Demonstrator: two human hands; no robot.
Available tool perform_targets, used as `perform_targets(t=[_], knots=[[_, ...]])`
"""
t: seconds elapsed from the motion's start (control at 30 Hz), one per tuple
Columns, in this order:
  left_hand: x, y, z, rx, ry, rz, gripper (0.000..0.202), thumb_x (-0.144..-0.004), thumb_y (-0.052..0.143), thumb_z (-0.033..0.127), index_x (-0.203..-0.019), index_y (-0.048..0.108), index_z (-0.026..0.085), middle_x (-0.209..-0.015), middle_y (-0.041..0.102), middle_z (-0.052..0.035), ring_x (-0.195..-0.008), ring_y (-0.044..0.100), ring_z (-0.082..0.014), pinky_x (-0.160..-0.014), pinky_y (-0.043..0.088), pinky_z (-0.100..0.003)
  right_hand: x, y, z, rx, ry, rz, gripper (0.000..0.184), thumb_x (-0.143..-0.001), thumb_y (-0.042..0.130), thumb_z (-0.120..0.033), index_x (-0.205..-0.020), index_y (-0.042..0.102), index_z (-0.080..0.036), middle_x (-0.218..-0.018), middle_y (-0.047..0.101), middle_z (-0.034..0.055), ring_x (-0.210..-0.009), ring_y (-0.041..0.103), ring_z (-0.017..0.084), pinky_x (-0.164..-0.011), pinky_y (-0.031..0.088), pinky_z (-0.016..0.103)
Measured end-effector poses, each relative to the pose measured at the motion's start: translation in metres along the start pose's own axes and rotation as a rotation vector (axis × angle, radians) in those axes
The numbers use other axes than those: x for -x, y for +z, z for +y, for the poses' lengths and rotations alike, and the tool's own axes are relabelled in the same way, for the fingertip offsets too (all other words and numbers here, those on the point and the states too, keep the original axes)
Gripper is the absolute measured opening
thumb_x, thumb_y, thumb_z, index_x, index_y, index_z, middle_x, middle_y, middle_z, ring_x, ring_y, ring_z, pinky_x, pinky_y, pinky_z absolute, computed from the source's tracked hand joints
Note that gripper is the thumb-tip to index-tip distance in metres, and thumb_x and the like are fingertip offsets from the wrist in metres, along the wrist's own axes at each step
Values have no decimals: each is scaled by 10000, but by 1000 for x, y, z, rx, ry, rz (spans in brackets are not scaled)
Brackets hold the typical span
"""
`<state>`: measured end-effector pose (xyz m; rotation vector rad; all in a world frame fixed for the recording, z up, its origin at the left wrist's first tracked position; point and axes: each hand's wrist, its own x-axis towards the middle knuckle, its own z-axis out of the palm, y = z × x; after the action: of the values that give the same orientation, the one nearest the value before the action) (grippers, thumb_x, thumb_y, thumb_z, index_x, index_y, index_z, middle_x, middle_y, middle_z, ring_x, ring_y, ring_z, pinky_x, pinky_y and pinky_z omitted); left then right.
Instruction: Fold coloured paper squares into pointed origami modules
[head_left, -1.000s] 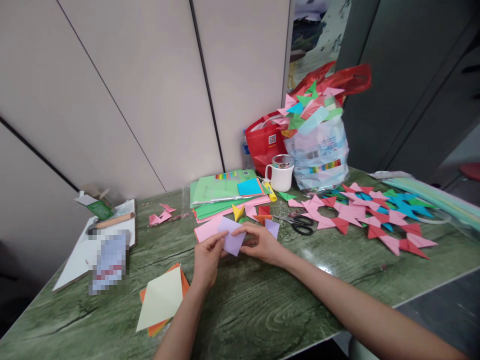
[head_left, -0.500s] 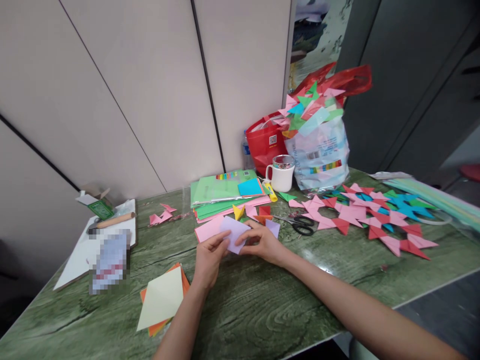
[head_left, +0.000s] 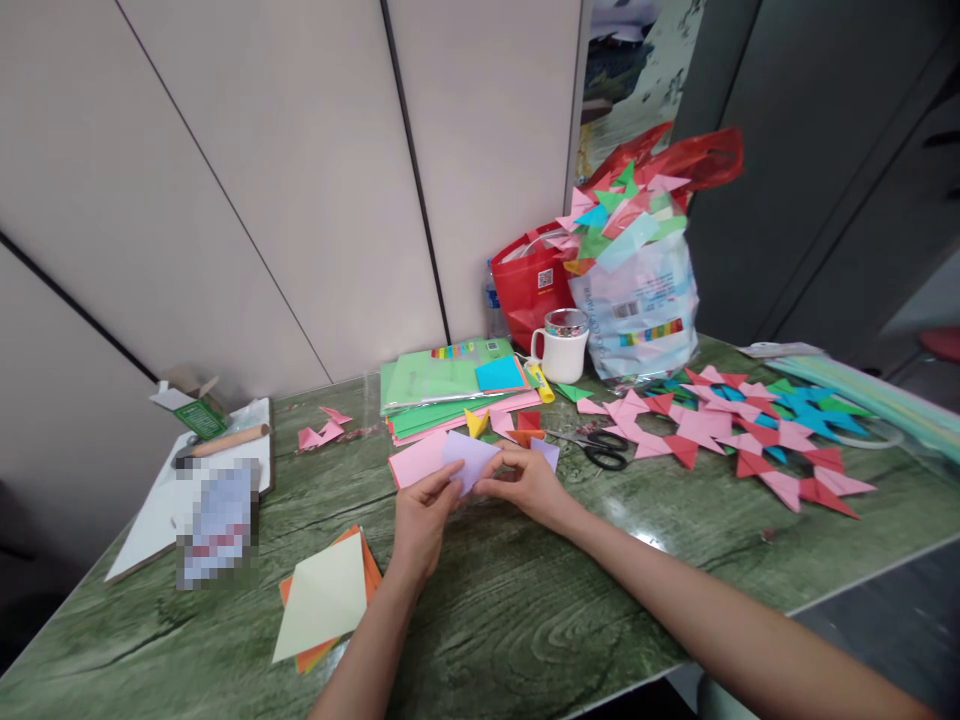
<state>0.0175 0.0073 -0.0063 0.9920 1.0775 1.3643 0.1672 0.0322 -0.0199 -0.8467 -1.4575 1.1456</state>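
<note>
A small purple sheet of paper (head_left: 468,458) is held up between both hands over the table. My left hand (head_left: 424,510) pinches its lower left part between thumb and fingers. On the other side, my right hand (head_left: 529,485) grips the right edge the same way. Behind the sheet lies pink paper (head_left: 416,460), partly covered by it. Another purple piece (head_left: 546,453) shows just past my right hand. Folded pieces in yellow (head_left: 477,424) and orange-red (head_left: 529,428) lie beyond the fingers.
Scissors (head_left: 600,448) lie right of my hands, near pink and red folded stars (head_left: 697,425). A white mug (head_left: 565,350) and a full bag (head_left: 637,310) stand behind. Cream paper (head_left: 322,595) lies front left; a hammer (head_left: 225,443) rests on a white board (head_left: 154,520).
The purple sheet has turned and tilted slightly, and my right hand's fingers have shifted a little on its edge. Everything else stays in place.
</note>
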Motion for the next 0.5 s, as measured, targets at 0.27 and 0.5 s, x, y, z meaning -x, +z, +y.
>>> perform_targets(t=[0.27, 0.5], knots=[[2, 0, 1, -17, 3, -24, 335, -574, 738, 268, -887, 712, 151, -942, 704, -103, -866, 635, -227, -812, 493, -360, 0, 1, 1, 24, 2, 43, 244, -615, 702, -376, -590, 591, -160, -661, 518, -4, -631, 508, 115, -545, 449, 225], [3, 1, 1, -111, 37, -38, 422, -514, 768, 189, -928, 697, 149, -940, 706, -92, -898, 630, -238, -836, 474, -350, 0, 2, 0, 43, 9, 71, 259, -618, 694, -395, -575, 601, -158, -641, 558, 6, -612, 529, 126, -566, 451, 255]])
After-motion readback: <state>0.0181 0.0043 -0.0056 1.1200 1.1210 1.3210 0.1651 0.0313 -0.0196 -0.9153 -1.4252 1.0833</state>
